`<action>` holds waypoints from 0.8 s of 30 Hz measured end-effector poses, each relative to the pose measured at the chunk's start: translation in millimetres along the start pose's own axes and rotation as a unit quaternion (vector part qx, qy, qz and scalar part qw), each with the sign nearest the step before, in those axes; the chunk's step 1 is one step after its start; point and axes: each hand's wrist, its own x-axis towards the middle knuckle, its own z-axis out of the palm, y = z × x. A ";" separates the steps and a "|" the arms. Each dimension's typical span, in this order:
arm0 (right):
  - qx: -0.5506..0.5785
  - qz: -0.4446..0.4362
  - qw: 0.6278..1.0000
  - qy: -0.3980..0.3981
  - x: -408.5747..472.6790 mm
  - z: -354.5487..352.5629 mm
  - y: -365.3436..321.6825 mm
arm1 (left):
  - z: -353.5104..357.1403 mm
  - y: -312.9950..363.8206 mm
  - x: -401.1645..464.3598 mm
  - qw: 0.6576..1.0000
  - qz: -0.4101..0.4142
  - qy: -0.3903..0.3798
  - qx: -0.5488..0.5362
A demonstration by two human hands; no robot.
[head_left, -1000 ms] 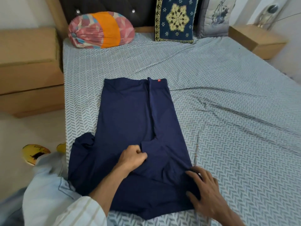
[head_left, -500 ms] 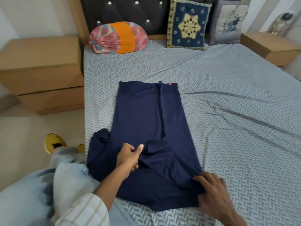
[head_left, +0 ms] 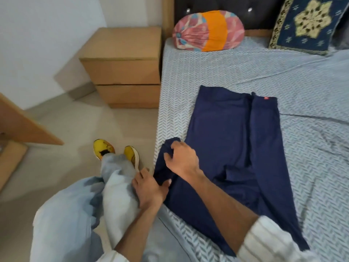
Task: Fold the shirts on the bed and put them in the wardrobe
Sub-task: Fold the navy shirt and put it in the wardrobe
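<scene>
A wooden nightstand (head_left: 124,67) stands at upper left beside the chevron-sheeted bed (head_left: 188,72). At centre, the left hand (head_left: 149,190) and right hand (head_left: 182,159) pinch the navy shirt's (head_left: 236,148) sleeve; a cushion (head_left: 309,23) is cropped upper right.

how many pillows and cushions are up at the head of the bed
2 in plain view: a pink and orange bolster against the headboard, and a navy patterned cushion to its right. More may sit beyond the frame's right edge.
</scene>
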 end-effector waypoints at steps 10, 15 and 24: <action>0.314 0.138 0.939 -0.018 14.6 -4.2 -26.4 | 0.5 -20.5 5.2 0.995 0.050 -0.072 -0.055; 0.449 0.110 0.872 0.159 -28.1 -37.0 25.8 | 5.1 -5.4 -20.1 0.969 0.246 -0.031 0.008; 0.539 0.391 0.730 0.153 -112.3 -47.5 147.4 | 14.0 9.9 -57.2 0.926 0.331 -0.114 0.143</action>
